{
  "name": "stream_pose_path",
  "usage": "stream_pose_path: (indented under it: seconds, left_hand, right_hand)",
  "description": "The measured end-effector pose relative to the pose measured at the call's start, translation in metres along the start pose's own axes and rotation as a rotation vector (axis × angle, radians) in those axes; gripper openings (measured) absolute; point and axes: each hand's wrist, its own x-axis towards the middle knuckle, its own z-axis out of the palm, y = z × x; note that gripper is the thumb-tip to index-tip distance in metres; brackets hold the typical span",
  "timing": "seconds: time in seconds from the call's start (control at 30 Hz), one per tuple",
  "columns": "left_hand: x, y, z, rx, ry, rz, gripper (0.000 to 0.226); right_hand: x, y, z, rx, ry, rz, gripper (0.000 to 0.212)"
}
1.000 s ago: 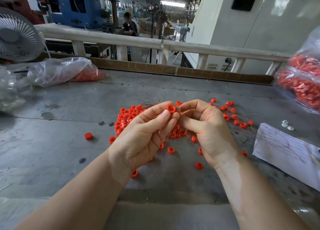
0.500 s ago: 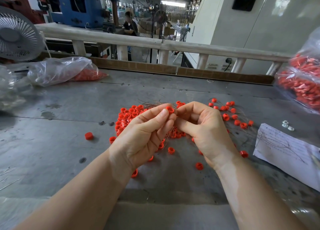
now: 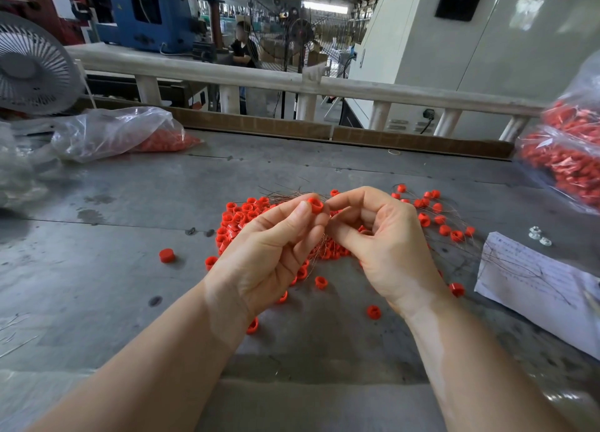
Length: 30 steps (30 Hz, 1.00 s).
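Right hand [image 3: 389, 246] has loosened, forefinger now touching the red cap [image 3: 315, 205] that the left hand [image 3: 269, 253] pinches in its grip just above the pile of caps [image 3: 240, 219]. Whether the right grip holds a wire I cannot tell. Threading looks underway.

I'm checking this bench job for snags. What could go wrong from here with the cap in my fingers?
1. The left hand pinches the cap only with its fingertips above the table; a slip could drop it into the pile, lost among the others.
2. Thin wires lie tangled through that pile and might snag or prick the right hand beside the cap.
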Motion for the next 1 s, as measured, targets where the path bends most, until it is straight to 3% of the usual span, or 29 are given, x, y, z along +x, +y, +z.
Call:
stream_pose_path:
  seconds: [0.17, 0.4, 1.0]
  left_hand:
    - [0.0003, -0.0003, -0.0003, -0.003, 0.001, -0.007, 0.018]
    - [0.0007, -0.0002, -0.0017, 0.053, -0.023, -0.027, 0.017]
    - [0.0021, -0.0007, -0.0038, 0.131, 0.015, -0.007, 0.016]
  right_hand:
    - [0.0002, 0.0008, -0.0002, -0.052, 0.019, -0.026, 0.02]
    - [0.0023, 0.0038, -0.0001, 0.06, -0.001, -0.008, 0.023]
    - [0.0016, 0.0007, -0.0028, -0.093, 0.019, -0.032, 0.024]
